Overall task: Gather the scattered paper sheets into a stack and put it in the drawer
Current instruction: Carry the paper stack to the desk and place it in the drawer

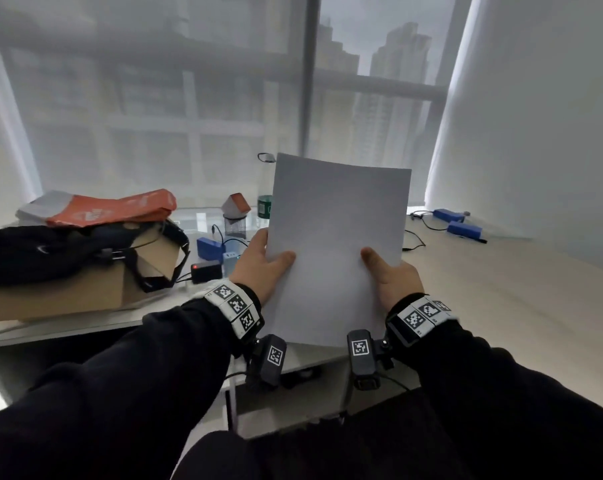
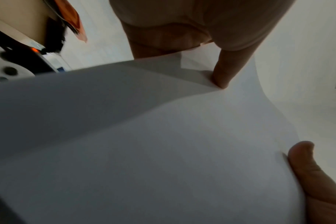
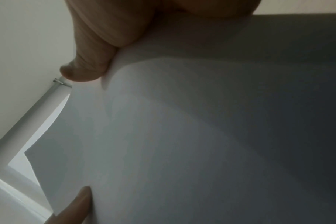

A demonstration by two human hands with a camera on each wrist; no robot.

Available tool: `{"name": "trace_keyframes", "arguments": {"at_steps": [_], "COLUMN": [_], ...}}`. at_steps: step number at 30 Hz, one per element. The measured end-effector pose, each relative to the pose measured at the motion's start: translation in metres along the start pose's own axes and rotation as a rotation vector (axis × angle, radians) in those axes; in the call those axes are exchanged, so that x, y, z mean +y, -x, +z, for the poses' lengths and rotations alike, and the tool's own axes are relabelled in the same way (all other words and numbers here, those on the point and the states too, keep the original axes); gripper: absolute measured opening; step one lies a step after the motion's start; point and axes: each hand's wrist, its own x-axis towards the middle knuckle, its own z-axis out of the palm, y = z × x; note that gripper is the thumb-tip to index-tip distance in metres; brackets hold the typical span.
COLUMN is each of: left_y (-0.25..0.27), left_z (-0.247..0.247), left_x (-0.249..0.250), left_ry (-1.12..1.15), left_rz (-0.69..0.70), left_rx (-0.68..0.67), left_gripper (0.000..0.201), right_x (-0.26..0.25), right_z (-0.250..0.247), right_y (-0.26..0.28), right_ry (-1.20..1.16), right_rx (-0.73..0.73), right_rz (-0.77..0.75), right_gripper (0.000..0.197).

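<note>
A stack of white paper sheets point(image 1: 334, 244) stands nearly upright above the desk's near edge, held between both hands. My left hand point(image 1: 263, 263) grips its left edge, thumb on the front face and fingers behind. My right hand point(image 1: 392, 275) grips the right edge the same way. In the left wrist view the paper point(image 2: 144, 136) fills the frame, with the left hand point(image 2: 220, 60) above it and a thumb at the lower right. The right wrist view shows the paper point(image 3: 182, 136) with the right hand point(image 3: 98, 63) against it. No drawer is recognisable.
On the desk's left stands a cardboard box point(image 1: 85, 289) with black straps and an orange-and-white package point(image 1: 109, 209). Behind the paper are blue boxes point(image 1: 208, 247), a black charger point(image 1: 206, 271), a bottle point(image 1: 264, 202) and cables. Blue packs point(image 1: 462, 228) lie far right on the pale desk point(image 1: 501, 289).
</note>
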Motion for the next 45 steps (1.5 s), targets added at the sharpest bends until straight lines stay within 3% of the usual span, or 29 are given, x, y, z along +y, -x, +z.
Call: {"name": "trace_keyframes", "arguments": {"at_steps": [6, 11, 15, 17, 20, 24, 30, 34, 41, 45], "left_y": [0.002, 0.017, 0.033, 0.040, 0.052, 0.079, 0.147, 0.179, 0.200, 0.193], "left_z": [-0.024, -0.043, -0.062, -0.072, -0.085, -0.095, -0.111, -0.129, -0.148, -0.149], "left_x": [-0.047, -0.089, -0.117, -0.128, -0.145, -0.171, -0.210, -0.235, -0.305, -0.358], "left_ry": [-0.122, -0.156, -0.147, -0.144, -0.169, -0.158, -0.176, -0.190, -0.289, -0.287], "left_rz": [-0.109, -0.235, -0.338, -0.387, -0.435, -0.505, -0.658, -0.791, -1.059, -1.220], "left_rx": [0.152, 0.243, 0.286, 0.302, 0.295, 0.286, 0.302, 0.289, 0.139, 0.150], "left_gripper": [0.029, 0.029, 0.034, 0.028, 0.028, 0.029, 0.025, 0.033, 0.034, 0.038], "right_x": [0.043, 0.092, 0.118, 0.129, 0.145, 0.163, 0.217, 0.242, 0.301, 0.337], "right_z": [0.054, 0.100, 0.130, 0.143, 0.157, 0.166, 0.184, 0.208, 0.231, 0.240], "right_y": [-0.016, -0.019, -0.010, -0.005, 0.005, 0.031, 0.085, 0.112, 0.131, 0.139], "right_ry": [-0.026, -0.089, -0.109, -0.090, 0.112, 0.301, 0.393, 0.428, 0.511, 0.508], "right_rx": [-0.176, -0.320, -0.397, -0.402, -0.426, -0.477, -0.502, -0.575, -0.734, -0.787], "right_rz": [0.091, 0.300, 0.437, 0.463, 0.456, 0.388, 0.652, 0.772, 0.941, 1.036], "right_gripper": [0.037, 0.056, 0.038, 0.032, 0.007, 0.011, 0.017, 0.021, 0.022, 0.012]}}
